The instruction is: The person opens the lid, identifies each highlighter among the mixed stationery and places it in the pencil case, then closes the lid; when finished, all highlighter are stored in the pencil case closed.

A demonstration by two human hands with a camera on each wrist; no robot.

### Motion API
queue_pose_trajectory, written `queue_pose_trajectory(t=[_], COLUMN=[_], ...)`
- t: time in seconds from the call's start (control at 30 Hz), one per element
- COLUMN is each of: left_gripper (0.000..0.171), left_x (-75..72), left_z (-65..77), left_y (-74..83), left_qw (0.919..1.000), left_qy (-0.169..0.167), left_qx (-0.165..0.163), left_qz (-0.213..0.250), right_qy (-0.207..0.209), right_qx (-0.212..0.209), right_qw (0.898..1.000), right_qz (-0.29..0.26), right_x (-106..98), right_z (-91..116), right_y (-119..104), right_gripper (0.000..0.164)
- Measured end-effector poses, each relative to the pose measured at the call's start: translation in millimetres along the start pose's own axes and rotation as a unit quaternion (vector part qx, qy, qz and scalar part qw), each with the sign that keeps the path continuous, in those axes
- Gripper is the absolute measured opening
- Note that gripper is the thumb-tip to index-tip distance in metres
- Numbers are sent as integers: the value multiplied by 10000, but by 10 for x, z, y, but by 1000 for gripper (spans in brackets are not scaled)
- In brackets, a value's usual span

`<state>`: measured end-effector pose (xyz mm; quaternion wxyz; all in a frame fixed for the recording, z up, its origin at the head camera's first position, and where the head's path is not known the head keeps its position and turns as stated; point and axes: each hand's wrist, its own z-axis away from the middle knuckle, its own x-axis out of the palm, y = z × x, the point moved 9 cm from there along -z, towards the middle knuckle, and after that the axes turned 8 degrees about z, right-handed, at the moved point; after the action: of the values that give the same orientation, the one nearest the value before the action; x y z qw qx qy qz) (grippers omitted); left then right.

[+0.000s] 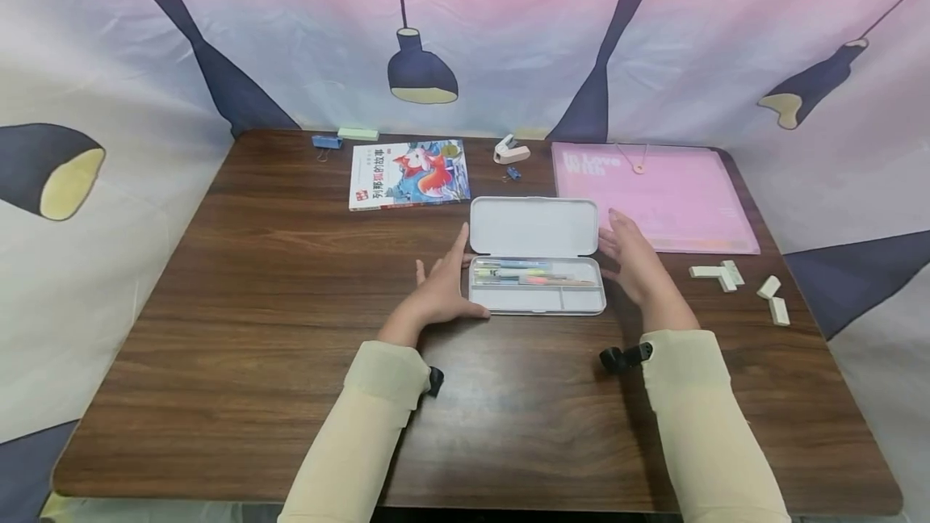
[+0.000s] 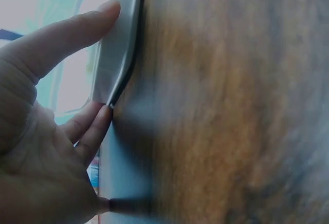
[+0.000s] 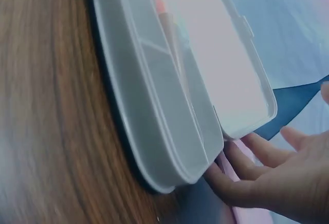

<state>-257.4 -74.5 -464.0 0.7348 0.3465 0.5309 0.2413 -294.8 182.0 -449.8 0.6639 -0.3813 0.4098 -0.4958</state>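
An opened white pencil case [image 1: 581, 297] lies at the middle of the table, its lid [image 1: 534, 226] tipped back on the far side. Several pens [image 1: 516, 273] lie in its rear compartment. At the case's left end is my left hand [image 1: 441, 290], thumb by the front corner and other fingers spread toward the back. In the left wrist view, the thumb [image 2: 77, 34] lies along the case's side. My right hand [image 1: 635, 265] is at the other end, fingers extended. The right wrist view shows its fingertips [image 3: 218, 183] right at the corner by the hinge.
A fox picture book [image 1: 410, 174] lies behind on the left, near a blue binder clip [image 1: 327, 141] and a pale green block [image 1: 358, 134]. A white stapler [image 1: 511, 150] and a small blue clip [image 1: 513, 173] sit behind the lid. Right are a pink folder [image 1: 661, 200] and white blocks [image 1: 715, 273].
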Motion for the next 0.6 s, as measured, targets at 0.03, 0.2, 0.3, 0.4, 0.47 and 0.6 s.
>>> queue_pose_trajectory(t=[0.03,0.2,0.3,0.4,0.47,0.6], left_gripper=[131,130,131,134,136,137], left_x=[-10,-16,-18,-27,-33,-47], left_z=[4,-5,-16,-23,-30,-40], left_y=[-5,-19,-13,-7,-9,-19], left_qw=[10000,9998,9997,9995,9992,9986], left_qy=[-20,24,75,149,215,336], left_qx=[2,-63,-119,-156,-188,-222], left_qz=[72,199,218,241,277,330], right_qy=[14,219,330,413,439,517], right_qx=[57,283,289,223,162,107], right_qw=[9999,9976,9941,9896,9871,9820], right_qz=[-108,-593,-987,-1358,-1532,-1811], right_x=[7,-18,-51,-69,-69,-50], right_z=[0,9,31,57,66,67], right_y=[5,26,33,33,33,52], right_gripper=[66,67,68,67,65,54])
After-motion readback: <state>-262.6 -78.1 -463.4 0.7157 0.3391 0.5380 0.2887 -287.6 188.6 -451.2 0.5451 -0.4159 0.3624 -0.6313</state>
